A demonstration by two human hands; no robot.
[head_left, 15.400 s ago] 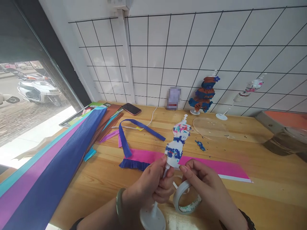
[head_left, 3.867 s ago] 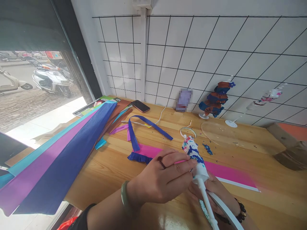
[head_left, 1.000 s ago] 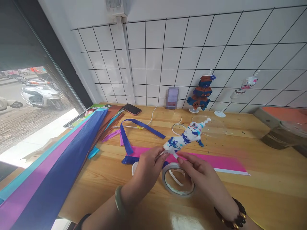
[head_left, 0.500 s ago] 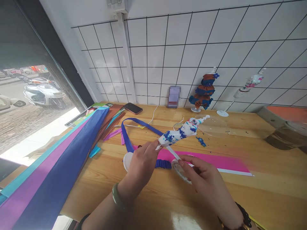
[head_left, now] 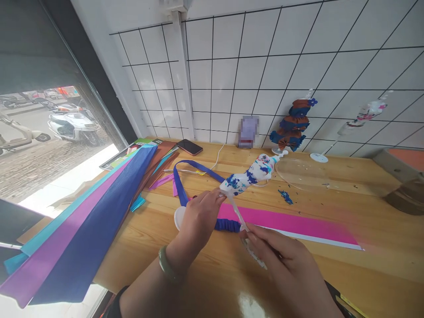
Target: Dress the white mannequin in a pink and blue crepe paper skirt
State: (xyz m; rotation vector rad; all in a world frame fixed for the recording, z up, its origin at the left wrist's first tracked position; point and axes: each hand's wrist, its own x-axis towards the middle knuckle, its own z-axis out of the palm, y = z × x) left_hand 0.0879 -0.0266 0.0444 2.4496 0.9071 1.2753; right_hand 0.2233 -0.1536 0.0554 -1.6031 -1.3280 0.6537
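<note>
My left hand [head_left: 202, 216] is closed on the lower end of a small white dress form [head_left: 248, 176] marked with blue, red and teal patches. The form tilts up to the right. A white strip [head_left: 236, 210] runs from its lower end to my right hand [head_left: 281, 251], which pinches the strip. A roll of tape [head_left: 255, 255] hangs under my right fingers, mostly hidden. Behind my hands lie a pink sheet [head_left: 298, 223] with a white edge, and a gathered blue strip [head_left: 228, 225]. A white disc [head_left: 179, 217] shows beside my left hand.
Long blue, purple and teal sheets [head_left: 99, 216] spread at the left. A dark phone [head_left: 190, 147] lies at the back. Near the wall stand a ruffled brown-and-blue form [head_left: 293, 126] and a white one [head_left: 367, 112]. A clear container [head_left: 406, 196] sits at the right.
The camera view has shifted, moving the background right. My right hand has lowered slightly relative to the form, and the strip between my hands has become narrower and creased.
</note>
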